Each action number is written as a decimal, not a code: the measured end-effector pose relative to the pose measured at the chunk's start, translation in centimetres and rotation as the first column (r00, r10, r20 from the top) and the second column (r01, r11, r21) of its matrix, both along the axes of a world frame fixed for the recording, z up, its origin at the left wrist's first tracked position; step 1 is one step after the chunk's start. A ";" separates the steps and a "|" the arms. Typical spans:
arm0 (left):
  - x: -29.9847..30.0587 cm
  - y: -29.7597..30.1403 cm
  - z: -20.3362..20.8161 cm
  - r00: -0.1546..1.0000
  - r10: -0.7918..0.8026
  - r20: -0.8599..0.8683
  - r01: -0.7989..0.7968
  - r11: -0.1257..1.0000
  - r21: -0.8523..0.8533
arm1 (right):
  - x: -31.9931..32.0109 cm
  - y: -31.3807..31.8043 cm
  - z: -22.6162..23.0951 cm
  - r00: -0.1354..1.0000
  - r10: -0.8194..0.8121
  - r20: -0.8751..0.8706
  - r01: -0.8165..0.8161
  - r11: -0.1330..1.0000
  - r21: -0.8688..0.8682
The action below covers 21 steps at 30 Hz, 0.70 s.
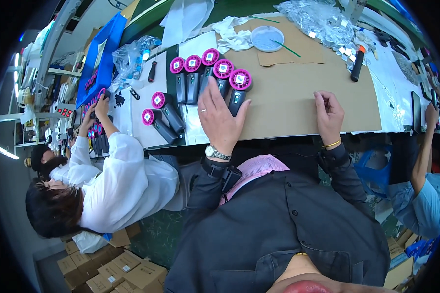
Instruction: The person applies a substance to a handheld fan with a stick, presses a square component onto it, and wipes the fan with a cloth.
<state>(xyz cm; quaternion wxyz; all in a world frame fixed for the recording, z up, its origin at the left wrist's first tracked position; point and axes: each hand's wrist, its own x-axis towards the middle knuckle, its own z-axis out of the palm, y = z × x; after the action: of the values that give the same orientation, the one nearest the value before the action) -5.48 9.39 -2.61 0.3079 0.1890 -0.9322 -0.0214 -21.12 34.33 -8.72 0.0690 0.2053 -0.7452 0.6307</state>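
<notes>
This is an assembly workshop: pink-headed handheld devices (193, 82) lie beside the left hand (222, 117), a co-worker (124, 190) and blue bin (115, 36) farther left, stacked cardboard boxes (124, 268) behind that hand.

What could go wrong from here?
1. The open left hand overlaps, in view, the row of dark-grey devices with round magenta heads; a brush might disarrange them.
2. The lowest magenta-headed grey device lies near the front edge of the paper-covered worktable; a bump could drop it.
3. A thin green stick juts past the rim of the pale round dish; snagging it may tip the dish.

Left hand (221, 117) by pink-topped devices (223, 69)
</notes>
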 end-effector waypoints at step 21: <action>-5.3 -4.1 -1.6 0.849 0.377 0.371 -0.474 0.853 0.217 | 0.6 -0.6 1.0 0.998 0.030 0.059 -0.032 0.999 0.036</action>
<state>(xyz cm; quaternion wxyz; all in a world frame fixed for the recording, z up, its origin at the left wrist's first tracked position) -10.80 5.25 -4.22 0.1196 0.4385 -0.8885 -0.0629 -20.55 33.75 -7.68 0.0339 0.1995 -0.7550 0.6237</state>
